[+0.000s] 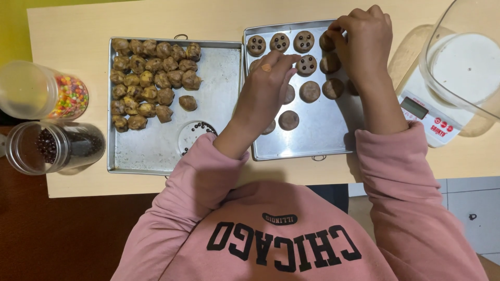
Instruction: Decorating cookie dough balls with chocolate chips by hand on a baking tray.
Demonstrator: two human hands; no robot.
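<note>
1. My left hand [268, 86] is over the right-hand baking tray [312, 143], its fingertips [291, 58] drawn together at the edge of a flattened dough disc [307, 65] in the second row that carries dark chocolate chips.
2. Whether that left grip pinches a chip I cannot tell; the fingers hide what is between them.
3. My right hand [364, 39] is at the far right corner of the same tray, its grip pinched closed on the top edge of another dough disc [327, 41] in the back row.
4. Three discs in the back row, among them the leftmost one [256, 45], are topped with chips; the discs nearer me, such as the plain one [288, 120], are bare.
5. The left-hand tray [156, 148] holds a cluster of rough dough balls [148, 78] in its far left part, and one ball [188, 102] lies apart from them.
6. A small round lid [194, 136] with a few chips sits in that tray, just beside my left wrist.
7. On the counter [73, 26] at the left lie two clear jars on their sides: one with coloured candies [49, 96], one with dark chips [54, 147].
8. At the right stands a white kitchen scale [429, 117] with a clear container [463, 62] on it.
</note>
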